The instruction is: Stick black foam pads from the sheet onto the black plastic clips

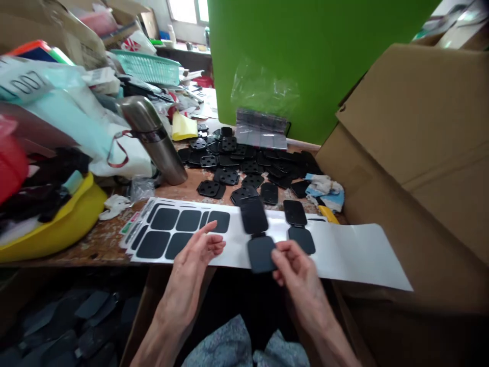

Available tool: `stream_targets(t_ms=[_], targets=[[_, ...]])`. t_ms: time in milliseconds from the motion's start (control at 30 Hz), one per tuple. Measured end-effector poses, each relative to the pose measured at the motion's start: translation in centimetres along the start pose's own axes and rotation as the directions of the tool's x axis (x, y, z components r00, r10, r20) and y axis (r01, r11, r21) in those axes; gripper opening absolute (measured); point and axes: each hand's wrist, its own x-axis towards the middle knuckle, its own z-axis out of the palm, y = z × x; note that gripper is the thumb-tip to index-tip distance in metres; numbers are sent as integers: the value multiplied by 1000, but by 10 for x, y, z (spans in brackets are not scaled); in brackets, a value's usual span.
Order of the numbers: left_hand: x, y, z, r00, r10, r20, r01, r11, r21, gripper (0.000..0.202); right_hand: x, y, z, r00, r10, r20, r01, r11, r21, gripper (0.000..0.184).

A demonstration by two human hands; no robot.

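Observation:
My right hand [296, 267] pinches the lower edge of a black hinged plate [255, 216], two rounded squares joined in the middle. It is held over the front edge of a long white backing sheet [355, 250]. Fingers apart, my left hand [200, 247] hovers above the sheet's left part and holds nothing. Dark rounded-square stickers [164, 219] sit in rows there, some hidden behind that hand. A second hinged plate [300, 227] lies unfolded on the sheet, just beyond my right hand. Farther back is a heap of black plates [248, 163], several with round holes.
A steel thermos [155, 140] stands left of the heap. A yellow basin [57, 221] and piled bags crowd the left side. A cardboard box [412, 153] borders the right, and a green panel [317, 61] rises behind. A crumpled cloth [324, 191] lies near the box.

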Motion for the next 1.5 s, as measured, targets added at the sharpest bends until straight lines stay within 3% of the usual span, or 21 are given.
stream_targets(t_ms=[67,100,167,233,300,400,467,533,600,700,767,900,1233,1500], targets=[[4,0,-17,984,165,-74,-132,937,324,34,13,3,-24,987,-62,-149,49,995,-87,27],[6,-1,-26,963,257,-78,-187,851,491,32,20,5,-35,979,-74,-189,48,989,-140,30],[10,-2,-44,905,424,-31,-250,589,768,31,32,10,-52,962,-110,-249,43,965,-261,32],[13,-3,-57,859,510,47,-236,313,920,33,38,13,-64,955,-171,-243,48,895,-443,31],[15,-3,-65,848,520,104,-205,140,969,36,37,13,-69,931,-286,-228,62,738,-672,29],[16,-4,-63,844,512,157,-200,30,979,37,31,7,-58,816,-542,-201,77,446,-892,29],[18,-5,-57,844,505,178,-209,4,978,37,30,0,-36,793,-607,-58,229,385,-894,25],[20,-7,-49,850,486,203,-228,-9,974,35,37,-5,-6,808,-556,196,470,408,-783,19],[23,-9,-43,853,470,227,-244,-24,969,32,53,-8,27,768,-519,375,602,386,-699,20],[24,-13,-40,848,477,229,-240,-39,970,30,84,-6,65,735,-512,444,634,287,-718,25],[24,-14,-40,852,477,214,-225,-34,974,30,102,-3,78,737,-504,450,626,261,-734,21],[24,-13,-41,860,467,204,-218,-25,976,29,120,0,83,743,-487,459,626,264,-734,12],[25,-14,-38,868,458,191,-196,-37,980,27,121,-18,80,769,-426,477,626,351,-697,4],[34,-9,-35,883,424,201,-242,45,969,26,121,-22,78,737,-452,501,673,423,-607,10]])
